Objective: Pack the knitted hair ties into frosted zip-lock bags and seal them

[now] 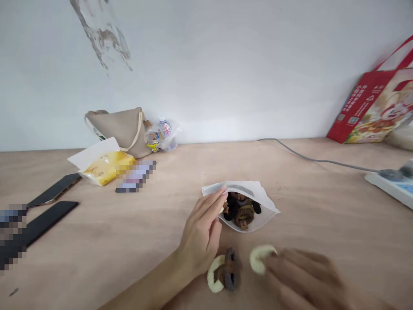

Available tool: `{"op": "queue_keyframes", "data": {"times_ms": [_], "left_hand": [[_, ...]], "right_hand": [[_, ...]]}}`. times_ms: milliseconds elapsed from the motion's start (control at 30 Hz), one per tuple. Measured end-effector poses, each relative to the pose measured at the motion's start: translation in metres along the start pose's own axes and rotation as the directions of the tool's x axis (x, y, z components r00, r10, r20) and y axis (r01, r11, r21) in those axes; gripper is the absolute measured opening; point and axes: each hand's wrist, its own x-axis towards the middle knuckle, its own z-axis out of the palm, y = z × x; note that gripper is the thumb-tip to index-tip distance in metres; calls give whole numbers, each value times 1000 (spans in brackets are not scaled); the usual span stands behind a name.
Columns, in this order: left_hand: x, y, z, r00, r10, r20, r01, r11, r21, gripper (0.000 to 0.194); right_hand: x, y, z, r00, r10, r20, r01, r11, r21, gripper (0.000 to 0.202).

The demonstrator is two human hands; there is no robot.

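Note:
My left hand (pixel 204 228) grips the left edge of a white pouch (pixel 260 221), its fingers along the open mouth. Inside the pouch lie several fuzzy hair ties, among them a brown hair tie (pixel 244 215), along with black ones. Just in front of the pouch, a cream hair tie (pixel 213 275) and a grey-brown hair tie (pixel 230 269) rest side by side on the table. Blurred by motion, my right hand (pixel 301 273) pinches another cream hair tie (pixel 258 259) to the right of that pair.
Back left are a beige bag (pixel 119 127), a yellow tissue pack (pixel 108 167), a plastic bag with a bottle (pixel 164 131) and several phones, one a black phone (pixel 53 191). A grey cable (pixel 309 158) runs to a white power strip (pixel 387 187). A red carrier bag (pixel 361 103) stands back right.

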Motion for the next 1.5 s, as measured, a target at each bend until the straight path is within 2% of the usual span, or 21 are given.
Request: {"op": "queue_keyframes", "data": {"times_ms": [33, 67, 100, 233, 300, 433, 533, 633, 700, 800, 933, 1033, 1167, 1267, 1333, 1400, 1500], "left_hand": [[0, 0, 0, 1000, 6, 4, -6, 1000, -3, 51], [0, -1, -1, 1000, 17, 6, -17, 1000, -7, 51], [-1, -1, -1, 1000, 30, 6, -30, 999, -11, 51], [-3, 0, -3, 999, 46, -1, -46, 999, -17, 51], [-3, 1, -3, 1000, 31, -7, -31, 999, -16, 50], [-1, 1, -2, 1000, 20, -20, -20, 999, -25, 48], [0, 1, -3, 999, -9, -32, 8, 1000, -25, 47], [1, 1, -4, 998, -38, -46, 37, 999, -17, 45], [1, 1, -4, 998, -42, -49, 41, 999, -16, 45], [0, 1, -4, 998, -36, -45, 35, 999, -18, 45], [0, 0, -3, 998, -26, -49, 25, 999, -21, 45], [0, 1, -3, 998, -25, -49, 23, 999, -27, 46], [1, 3, -4, 999, -19, -39, 17, 999, -36, 47], [1, 4, -5, 999, -31, -39, 29, 998, -50, 47], [1, 5, -5, 998, -39, -41, 36, 998, -57, 46], [1, 5, -5, 998, -42, -41, 39, 997, -60, 46], [1, 5, -4, 999, -37, -38, 34, 998, -60, 45]], "right_hand": [[14, 7, 1, 999, -22, -44, 18, 997, -82, 41], [27, 13, 5, 990, 3, -141, -23, 990, -142, 41], [39, 20, 13, 987, 6, -160, -31, 987, -155, 37], [65, 38, 55, 988, 41, -148, -68, 980, -185, 30], [63, 40, 64, 988, 59, -142, -84, 981, -177, 29], [47, 25, 44, 986, 101, -136, -116, 987, -113, 31], [38, 3, 31, 993, 43, -107, -35, 997, 76, 33], [33, -14, 37, 992, -42, -118, 56, 992, 116, 28], [29, -18, 44, 992, -33, -119, 41, 997, 67, 27], [24, -17, 47, 993, -11, -115, 17, 999, 45, 29], [24, -6, 30, 996, -4, -93, 7, 1000, 30, 31], [28, 7, 23, 994, 31, -102, -37, 998, -56, 35], [25, 20, 40, 988, 152, -31, -155, 966, -206, 32], [18, 22, 49, 987, 162, -11, -160, 960, -231, 34], [16, 20, 45, 989, 149, -24, -150, 959, -241, 34], [18, 15, 38, 988, 135, -74, -147, 969, -201, 33], [28, -2, 36, 989, 85, -122, -87, 996, -12, 34]]}}
